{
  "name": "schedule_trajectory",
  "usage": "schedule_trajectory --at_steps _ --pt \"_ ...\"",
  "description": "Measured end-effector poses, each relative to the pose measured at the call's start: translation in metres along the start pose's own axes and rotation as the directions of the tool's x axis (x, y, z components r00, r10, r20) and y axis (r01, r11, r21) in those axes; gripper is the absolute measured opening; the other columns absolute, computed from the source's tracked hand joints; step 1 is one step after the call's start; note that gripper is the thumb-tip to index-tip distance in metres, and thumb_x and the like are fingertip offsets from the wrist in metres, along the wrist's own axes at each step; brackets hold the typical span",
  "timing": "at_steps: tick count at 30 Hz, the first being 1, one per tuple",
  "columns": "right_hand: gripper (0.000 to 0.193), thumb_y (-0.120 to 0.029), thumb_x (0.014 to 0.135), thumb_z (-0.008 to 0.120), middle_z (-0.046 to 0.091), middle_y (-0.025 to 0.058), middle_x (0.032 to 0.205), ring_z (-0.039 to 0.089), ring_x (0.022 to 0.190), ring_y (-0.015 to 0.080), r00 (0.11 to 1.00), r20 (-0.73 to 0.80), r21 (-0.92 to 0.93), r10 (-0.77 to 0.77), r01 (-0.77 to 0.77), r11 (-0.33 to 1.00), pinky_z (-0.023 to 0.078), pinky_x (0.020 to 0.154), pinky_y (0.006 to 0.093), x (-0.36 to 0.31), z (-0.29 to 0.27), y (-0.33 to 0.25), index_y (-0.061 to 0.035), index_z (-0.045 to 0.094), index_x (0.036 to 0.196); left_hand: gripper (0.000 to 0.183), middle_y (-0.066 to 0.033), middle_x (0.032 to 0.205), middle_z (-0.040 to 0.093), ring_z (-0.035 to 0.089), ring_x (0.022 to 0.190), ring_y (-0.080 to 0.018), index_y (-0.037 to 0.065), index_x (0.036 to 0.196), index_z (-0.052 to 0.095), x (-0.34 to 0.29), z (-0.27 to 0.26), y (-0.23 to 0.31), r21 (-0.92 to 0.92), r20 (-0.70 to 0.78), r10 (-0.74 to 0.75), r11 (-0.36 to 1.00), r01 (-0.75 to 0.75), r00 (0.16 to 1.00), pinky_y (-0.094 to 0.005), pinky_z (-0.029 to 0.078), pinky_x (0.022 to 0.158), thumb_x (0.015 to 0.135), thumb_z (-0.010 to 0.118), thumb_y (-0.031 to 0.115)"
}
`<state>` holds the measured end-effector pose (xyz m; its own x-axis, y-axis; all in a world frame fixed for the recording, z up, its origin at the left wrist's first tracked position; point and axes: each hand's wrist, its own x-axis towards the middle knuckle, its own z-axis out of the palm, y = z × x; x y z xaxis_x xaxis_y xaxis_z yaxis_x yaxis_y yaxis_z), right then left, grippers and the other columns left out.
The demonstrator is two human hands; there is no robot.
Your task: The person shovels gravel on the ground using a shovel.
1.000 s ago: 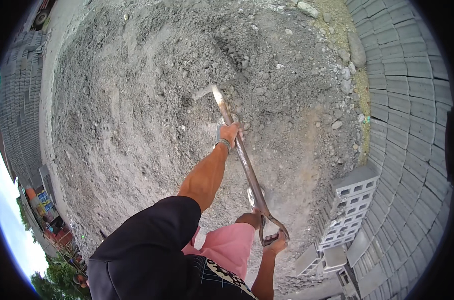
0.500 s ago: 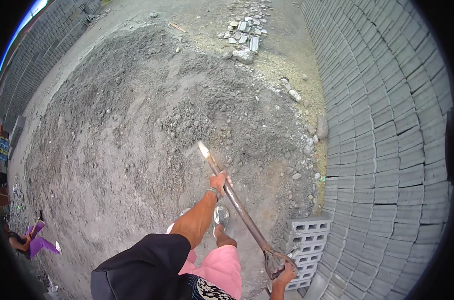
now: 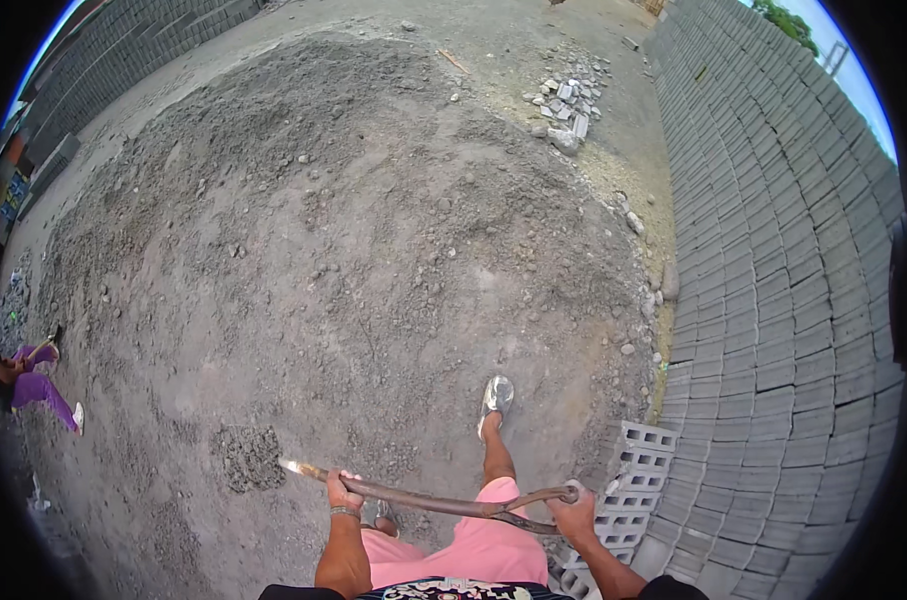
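A long-handled shovel [image 3: 414, 495] lies almost level across the front of me. My left hand [image 3: 343, 490] is wrapped round its shaft near the blade end. At the other end, my right hand [image 3: 574, 514] grips the forked D-shaped handle. Beyond the pale metal socket sits a dark heap of grey gravelly sand [image 3: 252, 459], which covers the blade; the blade's outline hardly shows against the ground. A broad low mound of the same grey material [image 3: 374, 230] spreads ahead of me.
A tall wall of stacked grey concrete blocks [image 3: 774, 300] runs along the right. Closer by stands a short stack of hollow blocks [image 3: 636, 480]. Broken rubble [image 3: 566, 105] lies at the far right. At the left edge is another person in purple trousers [image 3: 39, 390].
The shovel has swung from pointing ahead at the mound to pointing left, with sand now at its blade end. Both hands have stayed on it. My view has shifted too.
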<state>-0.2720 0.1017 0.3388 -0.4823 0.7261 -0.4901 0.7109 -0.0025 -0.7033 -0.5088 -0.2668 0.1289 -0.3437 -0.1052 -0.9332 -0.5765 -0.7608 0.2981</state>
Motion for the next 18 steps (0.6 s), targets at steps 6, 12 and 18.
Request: schedule_trajectory --at_steps 6,12,18 --pt "0.029 -0.020 0.072 0.074 0.052 0.0127 0.067 0.056 0.061 0.0333 0.256 0.762 0.431 -0.595 0.486 0.760 0.044 0.054 0.0411 -0.209 0.263 -0.126 -0.0036 0.051 0.079 0.024 -0.0004 0.060 0.042 0.043 0.051 -0.0161 0.014 0.068 0.045 -0.133 -0.338 0.290 0.129 -0.542 0.542 0.809 -0.574 0.642 -0.0317 0.040 0.050 0.084 0.054 0.028" --pt "0.025 -0.018 0.071 0.069 0.049 0.0117 0.068 0.053 0.062 0.0333 -0.209 0.555 0.813 -0.805 0.341 0.472 0.040 0.055 0.0421 -0.335 0.364 -0.211 -0.0044 0.048 0.075 0.025 0.0016 0.060 0.046 0.047 0.053 -0.0146 0.014 0.073 0.049 -0.314 -0.469 0.407 0.252 -0.569 0.801 0.386 -0.888 0.186 -0.0293 0.043 0.052 0.085 0.055 0.034" --pt "0.029 -0.024 0.074 0.073 0.062 0.0099 0.075 0.060 0.071 0.0162 0.320 0.880 0.269 -0.351 0.273 0.924 0.045 0.062 0.0352 -0.252 0.359 -0.133 -0.0029 0.061 0.090 0.022 0.0011 0.059 0.046 0.048 0.054 -0.0153 0.014 0.070 0.047 -0.185 -0.440 0.382 0.027 -0.404 0.694 0.660 -0.751 0.595 -0.0285 0.044 0.054 0.083 0.055 0.028"
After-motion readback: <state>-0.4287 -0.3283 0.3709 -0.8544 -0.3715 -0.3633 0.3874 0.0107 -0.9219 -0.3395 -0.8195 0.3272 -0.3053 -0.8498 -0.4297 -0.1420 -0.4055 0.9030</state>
